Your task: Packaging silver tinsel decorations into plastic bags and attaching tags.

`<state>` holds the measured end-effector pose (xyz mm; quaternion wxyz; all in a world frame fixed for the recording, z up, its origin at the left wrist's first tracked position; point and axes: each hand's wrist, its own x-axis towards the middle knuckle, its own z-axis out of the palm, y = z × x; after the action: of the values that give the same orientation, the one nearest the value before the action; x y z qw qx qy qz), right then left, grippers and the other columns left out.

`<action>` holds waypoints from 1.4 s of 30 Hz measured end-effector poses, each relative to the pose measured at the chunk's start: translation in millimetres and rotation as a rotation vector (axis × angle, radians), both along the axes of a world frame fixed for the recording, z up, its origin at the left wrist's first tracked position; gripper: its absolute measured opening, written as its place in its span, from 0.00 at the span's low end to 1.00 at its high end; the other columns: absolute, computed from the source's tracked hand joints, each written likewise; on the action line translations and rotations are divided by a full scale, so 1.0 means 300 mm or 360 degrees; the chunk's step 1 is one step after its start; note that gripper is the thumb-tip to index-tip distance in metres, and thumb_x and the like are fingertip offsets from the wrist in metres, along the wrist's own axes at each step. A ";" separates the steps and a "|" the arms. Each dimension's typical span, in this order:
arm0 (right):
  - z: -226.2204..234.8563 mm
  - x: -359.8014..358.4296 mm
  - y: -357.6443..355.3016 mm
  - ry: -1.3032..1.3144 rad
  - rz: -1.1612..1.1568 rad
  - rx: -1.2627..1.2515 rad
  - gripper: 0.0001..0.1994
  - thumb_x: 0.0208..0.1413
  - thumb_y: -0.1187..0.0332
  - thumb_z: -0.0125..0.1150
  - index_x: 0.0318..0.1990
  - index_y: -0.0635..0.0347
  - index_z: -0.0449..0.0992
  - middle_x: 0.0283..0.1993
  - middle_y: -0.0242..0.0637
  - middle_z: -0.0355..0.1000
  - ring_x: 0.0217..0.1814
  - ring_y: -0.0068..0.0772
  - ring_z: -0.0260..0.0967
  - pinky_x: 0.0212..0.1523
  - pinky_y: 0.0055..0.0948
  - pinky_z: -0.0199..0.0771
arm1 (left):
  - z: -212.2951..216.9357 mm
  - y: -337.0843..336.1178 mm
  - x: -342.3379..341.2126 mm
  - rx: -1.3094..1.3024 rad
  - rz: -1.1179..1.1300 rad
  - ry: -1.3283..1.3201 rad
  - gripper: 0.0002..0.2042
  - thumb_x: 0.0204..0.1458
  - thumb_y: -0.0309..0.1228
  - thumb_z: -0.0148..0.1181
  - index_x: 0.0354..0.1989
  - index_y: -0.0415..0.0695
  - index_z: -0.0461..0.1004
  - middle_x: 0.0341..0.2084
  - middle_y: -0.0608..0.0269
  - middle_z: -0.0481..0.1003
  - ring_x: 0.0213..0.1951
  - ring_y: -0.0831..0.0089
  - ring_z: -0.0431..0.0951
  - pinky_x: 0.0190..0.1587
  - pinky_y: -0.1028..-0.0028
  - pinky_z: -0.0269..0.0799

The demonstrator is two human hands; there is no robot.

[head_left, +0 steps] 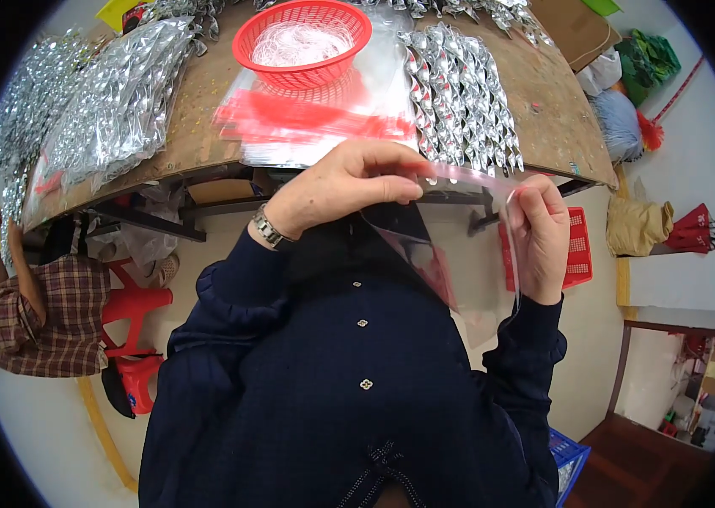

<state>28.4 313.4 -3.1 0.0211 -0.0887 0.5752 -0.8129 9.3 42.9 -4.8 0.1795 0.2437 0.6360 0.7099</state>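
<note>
My left hand pinches the top edge of a clear plastic bag with a pink strip along its mouth. My right hand grips the bag's right edge, so the bag hangs stretched between both hands in front of my dark blue buttoned top. A metal watch sits on my left wrist. Just beyond the hands, on the wooden table, lies a stack of clear bags with red strips.
A red plastic basket holding thin white strands stands at the table's far middle. Rows of silver foil twists lie to its right, bagged silver twists to its left. A person in a plaid shirt crouches at left beside a red stool.
</note>
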 end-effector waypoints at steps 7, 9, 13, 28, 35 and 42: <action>0.029 -0.003 -0.022 0.0024 -0.0051 0.0512 0.04 0.63 0.71 0.53 0.36 0.60 0.73 0.23 0.25 0.66 0.23 0.12 0.57 0.25 0.13 0.52 | 0.064 0.014 -0.006 -0.0408 0.0045 0.0361 0.12 0.56 0.28 0.59 0.47 0.36 0.76 0.34 0.65 0.76 0.38 0.83 0.73 0.42 0.81 0.69; 0.019 -0.006 -0.009 0.0009 0.0008 0.0489 0.04 0.63 0.71 0.54 0.37 0.61 0.73 0.26 0.27 0.68 0.25 0.14 0.60 0.28 0.13 0.56 | 0.047 0.045 0.001 -0.0436 0.0090 0.0470 0.10 0.58 0.29 0.57 0.42 0.35 0.76 0.30 0.66 0.76 0.34 0.83 0.74 0.38 0.81 0.70; 0.022 -0.004 -0.052 0.0412 -0.0423 0.0751 0.06 0.57 0.73 0.59 0.41 0.61 0.76 0.36 0.31 0.74 0.37 0.21 0.69 0.37 0.18 0.66 | 0.016 0.072 -0.008 -0.0377 0.0093 0.0065 0.09 0.59 0.29 0.54 0.34 0.35 0.76 0.25 0.65 0.77 0.28 0.81 0.75 0.32 0.80 0.71; 0.090 0.088 -0.155 0.1708 -0.0205 0.2178 0.14 0.42 0.69 0.67 0.40 0.54 0.76 0.43 0.29 0.72 0.47 0.32 0.70 0.54 0.39 0.63 | -0.020 0.085 -0.013 -0.0064 -0.0062 -0.0218 0.11 0.62 0.33 0.52 0.40 0.37 0.76 0.27 0.69 0.76 0.26 0.83 0.75 0.32 0.82 0.70; 0.074 0.095 -0.161 0.1697 -0.0231 0.2190 0.14 0.41 0.74 0.69 0.39 0.56 0.77 0.39 0.32 0.71 0.43 0.37 0.69 0.46 0.37 0.66 | -0.030 0.095 0.004 0.0105 -0.0059 -0.0386 0.11 0.62 0.32 0.52 0.39 0.37 0.76 0.29 0.68 0.77 0.27 0.83 0.76 0.33 0.83 0.70; 0.057 0.105 -0.151 0.1644 -0.0115 0.2149 0.12 0.41 0.75 0.68 0.36 0.58 0.76 0.39 0.34 0.71 0.43 0.39 0.69 0.43 0.36 0.67 | -0.039 0.100 0.011 0.0157 0.0015 -0.0271 0.09 0.60 0.30 0.54 0.36 0.37 0.76 0.28 0.67 0.77 0.28 0.82 0.75 0.35 0.82 0.71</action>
<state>59.9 268.0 13.9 -0.2217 -0.3985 0.8767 -0.1530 12.6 72.7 -16.4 0.2173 0.1882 0.5838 0.7593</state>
